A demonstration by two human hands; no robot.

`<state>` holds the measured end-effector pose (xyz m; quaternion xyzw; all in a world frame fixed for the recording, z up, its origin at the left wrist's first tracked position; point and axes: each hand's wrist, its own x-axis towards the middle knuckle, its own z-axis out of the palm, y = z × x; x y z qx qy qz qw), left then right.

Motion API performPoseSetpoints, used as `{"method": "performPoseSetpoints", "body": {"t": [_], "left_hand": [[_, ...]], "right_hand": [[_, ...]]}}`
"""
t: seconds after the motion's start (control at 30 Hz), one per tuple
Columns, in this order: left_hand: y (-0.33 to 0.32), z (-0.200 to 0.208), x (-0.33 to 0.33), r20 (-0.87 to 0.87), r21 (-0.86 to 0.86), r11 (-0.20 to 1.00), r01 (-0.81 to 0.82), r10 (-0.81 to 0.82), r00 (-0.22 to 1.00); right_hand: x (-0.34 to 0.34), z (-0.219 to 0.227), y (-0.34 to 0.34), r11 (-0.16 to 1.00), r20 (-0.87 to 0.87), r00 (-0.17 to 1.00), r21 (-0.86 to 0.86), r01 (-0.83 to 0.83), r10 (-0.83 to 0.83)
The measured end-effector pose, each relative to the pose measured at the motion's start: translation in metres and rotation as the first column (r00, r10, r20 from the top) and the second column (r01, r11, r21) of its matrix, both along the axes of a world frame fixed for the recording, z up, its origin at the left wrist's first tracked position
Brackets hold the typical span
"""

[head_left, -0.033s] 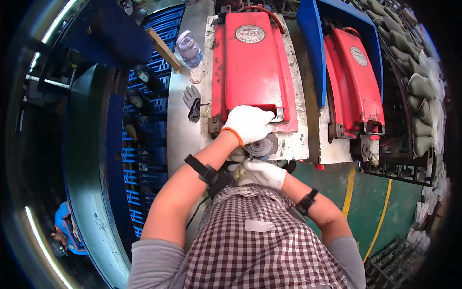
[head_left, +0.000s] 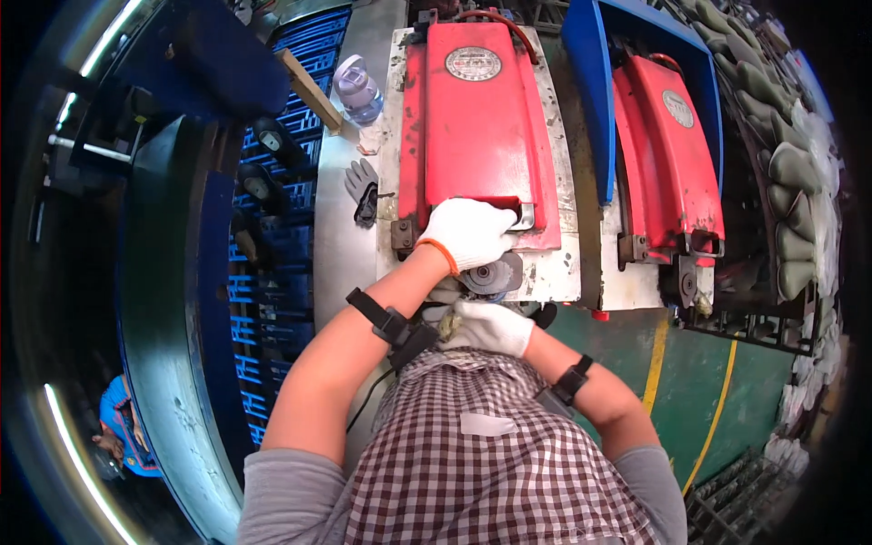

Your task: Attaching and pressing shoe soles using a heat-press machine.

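Observation:
My left hand point(head_left: 470, 238), in a white knit glove with an orange cuff, is closed over the handle point(head_left: 525, 216) at the near end of a red machine cover point(head_left: 477, 136). Only the handle's bright metal right end shows past the fingers. Just below that hand is a grey rounded piece point(head_left: 502, 274) with a dark round knob point(head_left: 485, 276). My right hand point(head_left: 493, 329), also white-gloved, is closed in front of my apron at the bench's near edge. Beside its fingers shows a dirty yellowish bit point(head_left: 449, 325); what it grips is hidden.
A grey glove point(head_left: 363, 186) and a clear bottle point(head_left: 359, 91) are left of the cover. A second red machine point(head_left: 668, 154) stands right, inside a blue guard point(head_left: 595, 109). Blue racks point(head_left: 272, 300) hold dark shoes at left. Grey shoe-shaped pieces point(head_left: 795, 209) line the far right.
My right hand and forearm have shifted very slightly to the left. The left hand stays at the handle.

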<state>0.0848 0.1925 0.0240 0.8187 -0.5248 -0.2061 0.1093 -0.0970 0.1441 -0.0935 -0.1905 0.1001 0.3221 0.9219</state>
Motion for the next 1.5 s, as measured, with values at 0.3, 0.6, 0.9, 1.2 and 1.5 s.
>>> {"method": "performPoseSetpoints", "body": {"t": [0.3, 0.6, 0.9, 1.2, 1.5], "left_hand": [[-0.002, -0.001, -0.005, 0.035, 0.024, 0.999, -0.033, 0.032, 0.999], [0.001, 0.011, -0.012, -0.024, -0.138, 0.962, -0.234, 0.233, 0.972], [-0.106, 0.033, -0.093, -0.353, -0.707, 0.61, -0.358, 0.135, 0.926], [-0.265, -0.004, -0.176, 0.096, -0.654, 0.712, 0.257, -0.259, 0.961], [-0.289, -0.026, -0.199, 0.179, -0.568, 0.772, 0.285, -0.221, 0.959]], "right_hand": [[-0.049, -0.009, -0.079, 0.999, -0.172, 0.985, 0.026, -0.022, 0.026], [-0.139, 0.068, -0.236, -0.184, 0.404, 0.794, -0.915, 0.36, -0.454], [-0.266, 0.013, -0.392, -0.75, 0.31, 0.872, -0.654, -0.093, -0.378], [-0.258, 0.007, -0.409, -0.68, 0.282, 0.867, -0.728, -0.085, -0.411], [-0.284, 0.012, -0.322, -0.511, 0.218, 0.889, -0.859, -0.021, -0.403]]}}
